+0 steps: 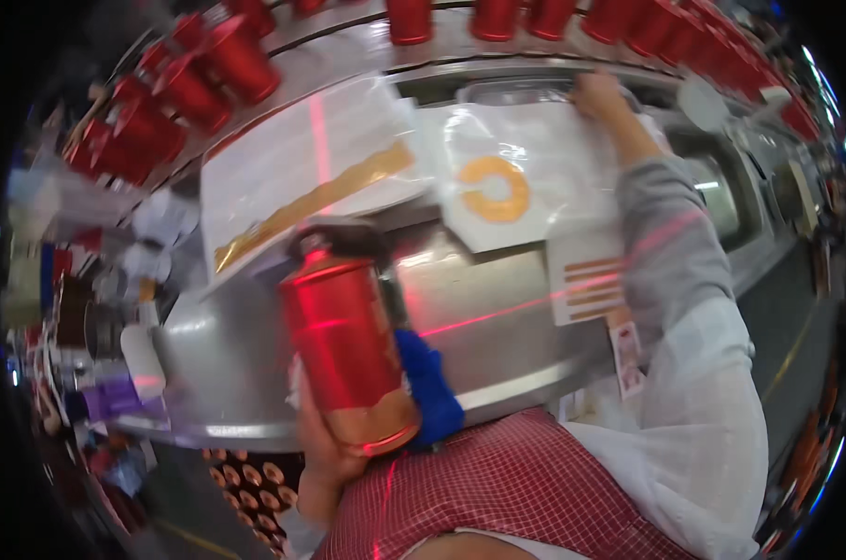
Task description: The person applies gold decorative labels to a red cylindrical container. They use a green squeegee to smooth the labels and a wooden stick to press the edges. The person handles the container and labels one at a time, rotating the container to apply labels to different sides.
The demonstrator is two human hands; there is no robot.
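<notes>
My left hand (320, 448) is wrapped around the lower side of a shiny red metal canister (334, 317). The canister leans, its narrow neck pointing away from me, with a gold band around its lower end. Behind its neck is a blurred dark fitting, and a blue cloth (429, 387) lies against its right side. My right hand (598, 96) reaches to the far right edge of a white sheet bearing a gold open ring (495, 189). Its fingers look curled there; what they grip is unclear. At the left lies a white sheet with a wavy gold strip (315, 201).
Several red canisters (409, 21) stand along the far shelf. A metal tray (511, 91) sits behind the ring sheet; a metal basin (721, 187) is at right. A small card with gold bars (591, 287) lies by my right sleeve. The steel worktop (483, 308) has a curved front edge.
</notes>
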